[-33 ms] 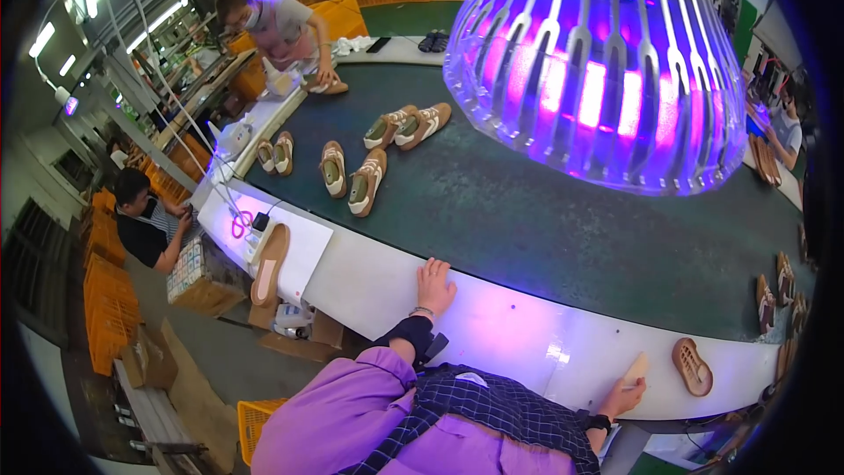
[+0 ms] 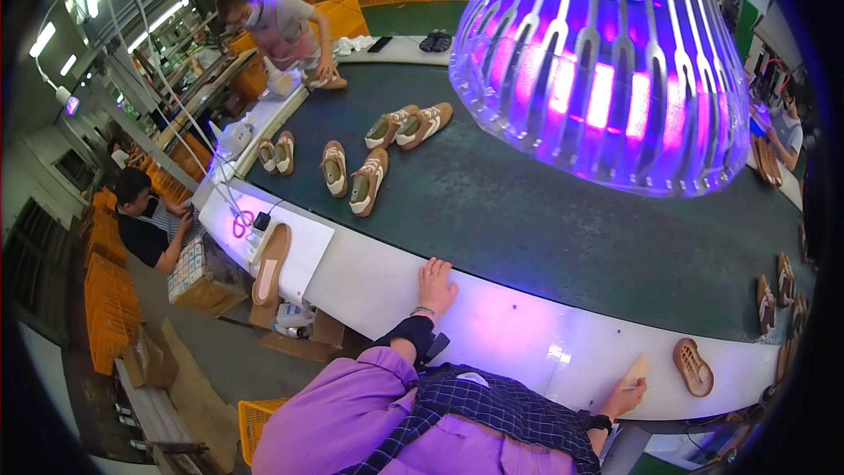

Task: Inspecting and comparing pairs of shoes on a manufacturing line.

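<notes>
My left hand (image 2: 436,288) lies flat on the white table edge (image 2: 369,273) beside the green surface, fingers stretched out and holding nothing. Low on the right, my right hand (image 2: 623,398) is closed around a pale beige, flat tapered piece (image 2: 638,369), which sticks up from the fingers. Its exact kind I cannot make out. Just right of this hand a brown shoe sole (image 2: 693,367) rests on the white edge. Away to the left, a long tan sole with a pale insert (image 2: 272,266) sits on a white sheet.
Several tan-and-white sneakers (image 2: 369,182) stand on the dark green belt (image 2: 545,237). A glowing violet lamp in a ribbed clear shade (image 2: 598,97) hangs over its far right. More shoes (image 2: 765,303) line the right side. A co-worker (image 2: 280,31) handles a shoe at the far left; another (image 2: 145,220) sits nearer.
</notes>
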`<state>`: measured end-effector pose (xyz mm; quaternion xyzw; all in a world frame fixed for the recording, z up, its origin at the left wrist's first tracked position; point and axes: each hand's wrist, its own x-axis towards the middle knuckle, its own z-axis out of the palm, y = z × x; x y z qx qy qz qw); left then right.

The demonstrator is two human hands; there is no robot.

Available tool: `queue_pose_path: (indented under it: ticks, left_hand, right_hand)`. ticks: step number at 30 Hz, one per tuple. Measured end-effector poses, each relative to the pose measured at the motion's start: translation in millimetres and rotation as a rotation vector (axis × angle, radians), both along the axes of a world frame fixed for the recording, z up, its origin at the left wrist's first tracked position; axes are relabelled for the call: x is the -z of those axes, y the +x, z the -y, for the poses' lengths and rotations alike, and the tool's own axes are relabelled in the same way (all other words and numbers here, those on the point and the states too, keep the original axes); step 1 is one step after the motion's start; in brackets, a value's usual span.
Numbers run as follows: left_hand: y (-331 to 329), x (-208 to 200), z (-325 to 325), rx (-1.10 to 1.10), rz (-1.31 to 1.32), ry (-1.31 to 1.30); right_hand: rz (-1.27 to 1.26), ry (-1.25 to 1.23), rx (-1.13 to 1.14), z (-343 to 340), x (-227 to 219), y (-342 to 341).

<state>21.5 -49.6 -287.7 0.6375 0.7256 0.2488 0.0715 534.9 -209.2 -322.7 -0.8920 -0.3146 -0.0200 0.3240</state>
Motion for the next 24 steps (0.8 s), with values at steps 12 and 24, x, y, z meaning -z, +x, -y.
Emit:
queue_pose_path:
  ticks: [12,24]
  left_hand:
    - [-2.9,13.8,-6.2,0.126,0.003,0.071]
    - [-7.1,21.4,-9.6,0.129,-0.141,-0.019]
  right_hand:
    - [0.024,-0.009,-0.091,12.2,-8.3,-19.1]
    - [-0.028,0.082,-0.118,1.0,-51.1,2.9]
